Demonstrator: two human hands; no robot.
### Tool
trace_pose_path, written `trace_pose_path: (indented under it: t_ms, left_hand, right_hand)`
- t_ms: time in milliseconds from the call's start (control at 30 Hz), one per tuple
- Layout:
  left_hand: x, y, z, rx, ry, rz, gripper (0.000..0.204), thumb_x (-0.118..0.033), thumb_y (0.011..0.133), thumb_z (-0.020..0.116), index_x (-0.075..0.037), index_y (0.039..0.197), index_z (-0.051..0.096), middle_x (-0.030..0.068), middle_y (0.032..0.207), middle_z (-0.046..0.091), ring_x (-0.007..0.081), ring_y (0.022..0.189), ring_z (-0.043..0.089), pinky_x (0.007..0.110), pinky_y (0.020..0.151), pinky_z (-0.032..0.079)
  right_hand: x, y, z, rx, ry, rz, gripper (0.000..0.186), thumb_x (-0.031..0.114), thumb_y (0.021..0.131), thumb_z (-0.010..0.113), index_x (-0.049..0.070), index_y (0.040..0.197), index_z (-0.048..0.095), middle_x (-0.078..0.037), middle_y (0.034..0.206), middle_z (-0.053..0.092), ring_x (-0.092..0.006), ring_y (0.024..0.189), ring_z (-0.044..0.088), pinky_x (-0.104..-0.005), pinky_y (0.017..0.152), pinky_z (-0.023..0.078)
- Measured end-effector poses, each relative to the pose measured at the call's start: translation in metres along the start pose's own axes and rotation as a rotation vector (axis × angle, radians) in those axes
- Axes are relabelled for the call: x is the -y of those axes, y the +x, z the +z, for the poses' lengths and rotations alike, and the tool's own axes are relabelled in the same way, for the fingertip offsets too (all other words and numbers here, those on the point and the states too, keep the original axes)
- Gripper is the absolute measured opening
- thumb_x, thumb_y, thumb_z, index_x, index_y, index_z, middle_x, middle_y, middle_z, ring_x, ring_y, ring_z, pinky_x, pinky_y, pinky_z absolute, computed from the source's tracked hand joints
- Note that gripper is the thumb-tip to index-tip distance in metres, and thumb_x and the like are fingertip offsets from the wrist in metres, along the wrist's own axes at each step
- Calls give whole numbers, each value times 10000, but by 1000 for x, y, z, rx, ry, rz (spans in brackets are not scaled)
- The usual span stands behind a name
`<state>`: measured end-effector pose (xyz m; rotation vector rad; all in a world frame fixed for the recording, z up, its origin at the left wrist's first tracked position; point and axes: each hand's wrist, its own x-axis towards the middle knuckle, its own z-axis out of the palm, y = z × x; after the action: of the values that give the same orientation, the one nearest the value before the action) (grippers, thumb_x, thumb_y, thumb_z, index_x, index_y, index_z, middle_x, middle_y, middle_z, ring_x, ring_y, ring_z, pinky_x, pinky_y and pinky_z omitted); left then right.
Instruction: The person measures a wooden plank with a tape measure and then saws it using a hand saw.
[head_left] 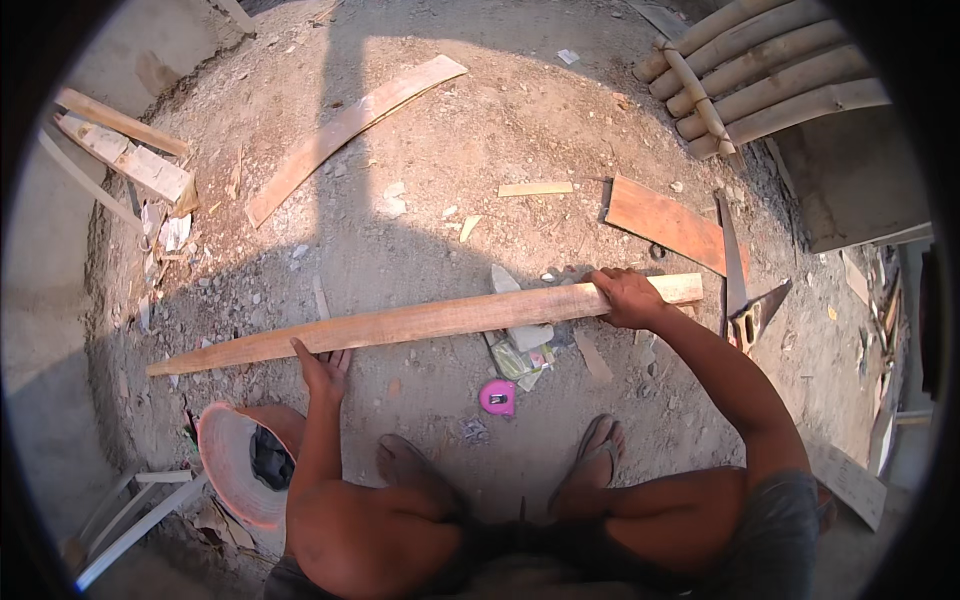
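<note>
Long wooden plank (430, 322) stretched crosswise before me, over the dirt ground (420, 245). My right hand (632, 298) had its fingers curled closed over the plank near its right end. Left hand (322, 372): thumb at the near edge, fingers partly hidden beneath; could not tell how tightly closed. Pink tape measure (497, 397) nearby; handsaw (735, 270) off right.

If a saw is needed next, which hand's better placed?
Probably the right hand: it holds the plank and is closer to the saw handle; the left hand is much farther left.
</note>
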<state>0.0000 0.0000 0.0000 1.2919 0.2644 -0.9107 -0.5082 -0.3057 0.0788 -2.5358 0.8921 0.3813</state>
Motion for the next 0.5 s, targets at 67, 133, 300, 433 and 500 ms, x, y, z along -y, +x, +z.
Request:
trace_pose_path:
  t_ms: [67, 133, 300, 433, 500]
  left_hand:
    - [2, -1, 0, -14, -31, 26, 869, -716, 1006, 517, -95, 1584, 330, 159, 1577, 439, 380, 1427, 479, 560, 1215, 387]
    - [9, -2, -9, -40, -97, 47, 852, -702, 1013, 520, -84, 1572, 343, 163, 1572, 445, 385, 1425, 480, 565, 1210, 391]
    - [12, -6, 20, -53, -379, 71, 773, -690, 1061, 377, -122, 1585, 360, 139, 1598, 427, 355, 1444, 461, 579, 1211, 373]
    - [16, -17, 26, -102, -482, 53, 812, -726, 1061, 282, -125, 1603, 346, 131, 1608, 421, 340, 1461, 438, 549, 1227, 351]
    - [18, -22, 33, -143, -472, 33, 833, -739, 1055, 269, -128, 1619, 327, 123, 1624, 408, 334, 1478, 418, 536, 1239, 335]
  right_hand:
    - [5, -1, -3, -28, 34, -11, 537, 213, 801, 816, 133, 1264, 556, -135, 1153, 673, -370, 1157, 660, -517, 964, 512]
    - [6, 6, -5, -20, -21, -46, 544, 196, 795, 816, 136, 1270, 556, -131, 1151, 662, -363, 1150, 657, -509, 973, 504]
    - [0, -11, 15, -161, -159, -49, 655, 161, 780, 817, 98, 1375, 551, -127, 1226, 594, -341, 1228, 572, -489, 1091, 412]
    - [24, -26, -6, -132, -102, -115, 789, 237, 764, 853, 85, 1462, 520, -152, 1298, 563, -370, 1290, 518, -527, 1164, 353]
    - [33, -26, -18, -95, -57, -106, 839, 265, 753, 870, 89, 1488, 506, -159, 1340, 551, -378, 1323, 500, -537, 1198, 327]
